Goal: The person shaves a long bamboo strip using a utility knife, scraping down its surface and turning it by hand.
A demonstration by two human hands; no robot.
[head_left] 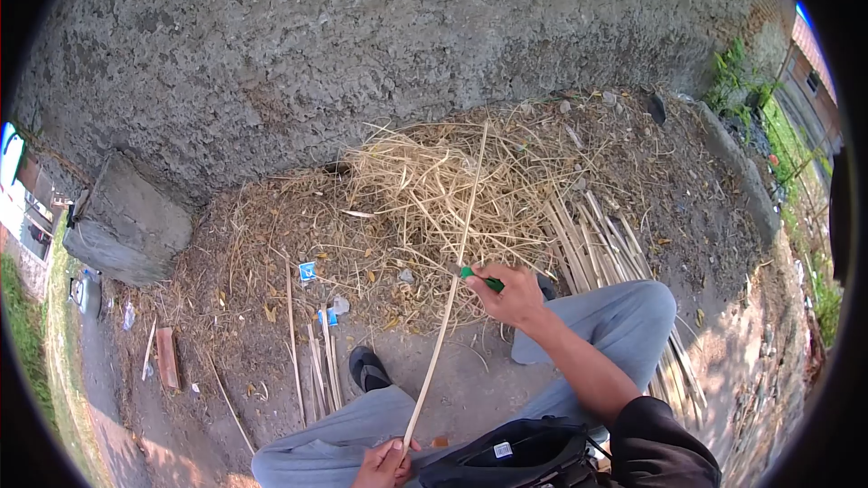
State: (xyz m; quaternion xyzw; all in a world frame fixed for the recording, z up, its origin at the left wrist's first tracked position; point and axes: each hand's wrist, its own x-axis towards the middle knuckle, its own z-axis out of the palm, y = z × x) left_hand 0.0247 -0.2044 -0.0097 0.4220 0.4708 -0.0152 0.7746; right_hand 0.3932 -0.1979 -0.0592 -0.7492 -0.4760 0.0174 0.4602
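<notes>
A long, thin, pale bamboo strip [443, 325] runs from my lap up towards the wall, slanting slightly right. My left hand [384, 464] is closed around its lower end, at the bottom of the view. Farther up, my right hand [512, 295] grips a green-handled knife [483, 278] against the strip's right side, near its middle. The blade is too small to make out clearly. Beyond the strip's upper half lies a heap of curled shavings [425, 176].
Split bamboo strips [597, 239] lie beside my right leg, with several more strips [324, 366] to the left. A rough wall [389, 36] closes off the far side. A concrete block [136, 217] stands at left. Blue wrappers [307, 271] and a reddish-brown piece [168, 357] lie on the dirt.
</notes>
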